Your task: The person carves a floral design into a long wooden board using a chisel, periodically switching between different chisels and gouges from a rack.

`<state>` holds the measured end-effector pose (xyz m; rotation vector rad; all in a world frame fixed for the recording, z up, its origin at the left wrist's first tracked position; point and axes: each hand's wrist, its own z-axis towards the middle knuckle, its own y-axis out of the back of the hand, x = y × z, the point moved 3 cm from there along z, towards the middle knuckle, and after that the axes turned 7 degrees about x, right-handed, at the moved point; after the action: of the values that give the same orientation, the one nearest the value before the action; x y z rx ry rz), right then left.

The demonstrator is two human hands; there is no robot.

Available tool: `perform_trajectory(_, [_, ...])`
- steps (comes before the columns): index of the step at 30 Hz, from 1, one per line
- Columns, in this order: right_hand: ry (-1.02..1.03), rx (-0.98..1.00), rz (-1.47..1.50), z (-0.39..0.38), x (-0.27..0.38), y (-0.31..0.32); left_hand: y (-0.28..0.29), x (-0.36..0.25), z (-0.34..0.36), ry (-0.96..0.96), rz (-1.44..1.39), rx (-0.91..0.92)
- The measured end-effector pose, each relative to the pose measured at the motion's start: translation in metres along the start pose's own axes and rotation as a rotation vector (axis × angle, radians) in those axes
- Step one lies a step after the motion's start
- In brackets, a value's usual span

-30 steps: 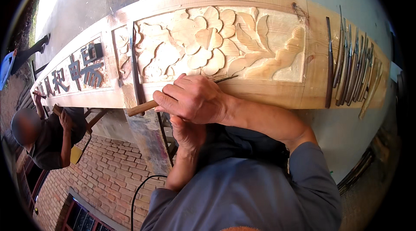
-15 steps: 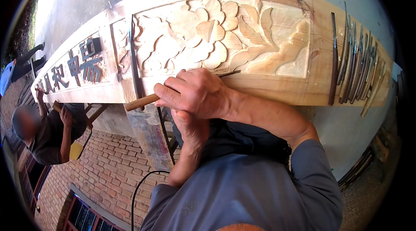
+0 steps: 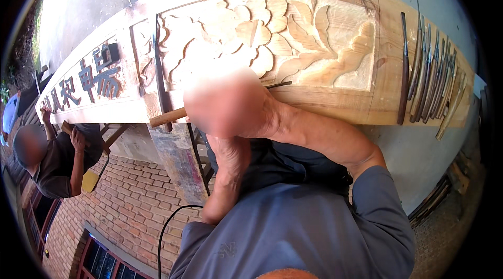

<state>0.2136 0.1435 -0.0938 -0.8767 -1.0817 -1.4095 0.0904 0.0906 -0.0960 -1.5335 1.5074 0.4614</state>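
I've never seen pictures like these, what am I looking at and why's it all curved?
There's no machine, just two bare hands. Every picture comes from a fisheye camera worn on the head, looking down, so straight edges bend. The blurred right hand seems to grip a tool: wooden handle out to the left, dark blade to the right. The left hand is below it, mostly hidden. Both are by the near edge of a long board carved with flowers. On it lie another tool, left of the hands, and a row of tools, far right. A co-worker is farther left.
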Motion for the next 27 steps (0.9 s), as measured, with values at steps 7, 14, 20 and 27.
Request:
perform_trajectory(7, [0.150, -0.063, -0.233, 0.003, 0.001, 0.001, 0.003, 0.000, -0.001, 0.040, -0.001, 0.000])
perform_trajectory(14, [0.172, -0.015, -0.384, 0.005, 0.006, 0.006, 0.002, 0.000, 0.002, 0.063, -0.011, -0.003])
perform_trajectory(20, [0.203, 0.027, -0.546, 0.006, 0.010, 0.010, -0.003, -0.004, 0.003, 0.027, -0.014, 0.015])
perform_trajectory(27, [0.266, -0.041, -0.482, 0.006, 0.010, 0.015, -0.003, -0.006, 0.002, 0.045, 0.011, 0.022])
